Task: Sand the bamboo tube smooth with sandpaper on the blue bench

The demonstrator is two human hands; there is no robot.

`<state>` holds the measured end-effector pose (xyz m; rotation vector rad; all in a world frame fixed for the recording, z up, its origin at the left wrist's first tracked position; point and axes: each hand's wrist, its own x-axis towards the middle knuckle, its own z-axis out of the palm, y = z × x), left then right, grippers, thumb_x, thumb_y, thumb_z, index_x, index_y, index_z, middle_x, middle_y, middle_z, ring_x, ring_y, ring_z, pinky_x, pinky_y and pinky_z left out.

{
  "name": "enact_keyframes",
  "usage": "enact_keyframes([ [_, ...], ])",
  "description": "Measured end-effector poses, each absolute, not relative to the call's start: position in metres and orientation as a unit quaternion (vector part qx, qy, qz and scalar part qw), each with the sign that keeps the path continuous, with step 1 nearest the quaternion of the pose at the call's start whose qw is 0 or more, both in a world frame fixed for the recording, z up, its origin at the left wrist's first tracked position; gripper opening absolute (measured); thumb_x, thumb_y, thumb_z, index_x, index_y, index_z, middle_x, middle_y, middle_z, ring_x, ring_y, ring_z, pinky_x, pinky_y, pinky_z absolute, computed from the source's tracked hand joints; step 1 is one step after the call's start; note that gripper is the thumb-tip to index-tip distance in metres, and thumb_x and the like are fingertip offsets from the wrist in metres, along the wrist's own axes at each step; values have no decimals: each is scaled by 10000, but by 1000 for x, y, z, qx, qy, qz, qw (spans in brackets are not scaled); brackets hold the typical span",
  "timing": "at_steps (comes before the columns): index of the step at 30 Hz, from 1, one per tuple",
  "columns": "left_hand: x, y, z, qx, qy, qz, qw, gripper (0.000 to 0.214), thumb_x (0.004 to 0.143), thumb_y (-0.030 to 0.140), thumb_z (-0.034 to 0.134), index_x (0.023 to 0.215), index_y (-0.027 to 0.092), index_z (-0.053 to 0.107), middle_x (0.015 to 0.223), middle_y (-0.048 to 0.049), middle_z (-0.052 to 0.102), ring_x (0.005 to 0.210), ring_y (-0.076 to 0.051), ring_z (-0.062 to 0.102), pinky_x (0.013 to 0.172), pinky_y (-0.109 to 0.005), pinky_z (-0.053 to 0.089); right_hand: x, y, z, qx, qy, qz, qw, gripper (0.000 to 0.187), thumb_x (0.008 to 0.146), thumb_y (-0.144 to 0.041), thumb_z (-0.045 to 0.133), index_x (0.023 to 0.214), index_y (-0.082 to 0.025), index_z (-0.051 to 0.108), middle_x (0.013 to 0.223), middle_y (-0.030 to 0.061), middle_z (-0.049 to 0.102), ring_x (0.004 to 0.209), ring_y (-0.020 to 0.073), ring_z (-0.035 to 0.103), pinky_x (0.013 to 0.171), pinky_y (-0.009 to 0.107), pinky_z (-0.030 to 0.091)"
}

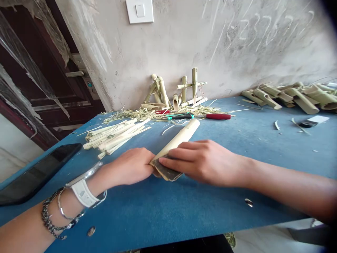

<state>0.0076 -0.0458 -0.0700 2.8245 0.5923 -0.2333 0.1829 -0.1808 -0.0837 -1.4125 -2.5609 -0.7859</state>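
Bamboo tube (179, 138) lying slantwise on the blue surface (163, 218), near end wrapped in folded sandpaper (164, 171)! Left hand (131, 166) curling closed against that wrapped end, right hand (205, 163) coming in from the opposite side, fingers gripping flat over the dark grit, both hands nearly meeting at the tube. Real danger here: uneven pressure sending the round tube rolling, sandpaper creeping off the end, a split edge or splinter catching a fingertip. Bundled bamboo strips (113, 137) sitting just left of the hands, close enough for a skidding tube to scatter them. Red-handled tool (218, 116) lying farther off beside straw shavings (147, 114), within reach of a careless sweep, and a sharp edge there possibly nicking a hand, though no blade showing clearly from here!
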Motion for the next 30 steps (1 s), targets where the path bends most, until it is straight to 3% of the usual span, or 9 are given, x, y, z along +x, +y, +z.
enact_keyframes([
  [4,9,-42,-67,943,248,-116,191,230,731,324,434,635,182,588,565,-7,590,527,-144,539,494,-248,334,228,-164,-88,-602,-744,-287,31,421,890,-75,404,1272,-219,508,1037,56,620,908,189,570,621,259,426],
  [7,8,-40,-66,928,258,-132,235,229,737,303,414,643,179,582,518,7,554,517,-140,545,504,-239,365,249,-155,-92,-679,-673,-292,2,426,846,-56,433,1238,-189,536,975,68,618,867,204,580,590,264,414],
  [14,8,-40,-63,929,222,-122,270,265,734,213,349,591,170,567,433,26,510,513,-125,534,568,-219,400,187,-173,-90,-472,-820,-319,55,371,937,-174,347,1281,-101,465,1027,93,617,834,173,558,535,265,406],
  [18,5,-43,-59,924,223,-122,285,293,754,215,317,631,163,579,436,23,517,510,-120,512,567,-212,393,227,-160,-91,-600,-737,-308,27,394,875,-97,402,1250,-161,505,995,72,612,877,196,564,582,263,414],
  [21,5,-43,-60,925,224,-121,280,279,730,204,322,626,167,578,427,24,516,522,-124,519,570,-209,389,252,-153,-92,-669,-686,-285,10,405,843,-75,405,1222,-139,531,937,80,610,868,209,571,628,280,430],
  [28,8,-41,-63,927,222,-127,275,248,721,221,364,594,171,571,428,25,527,502,-122,524,536,-202,377,194,-173,-84,-404,-874,-249,103,380,916,-237,408,1257,-104,509,1047,104,621,874,194,562,781,330,451],
  [30,7,-43,-61,926,225,-123,276,244,717,214,357,598,170,565,427,28,516,493,-119,513,538,-207,378,202,-170,-83,-426,-861,-256,103,359,917,-215,406,1247,-141,526,1025,88,631,881,189,566,799,334,446],
])
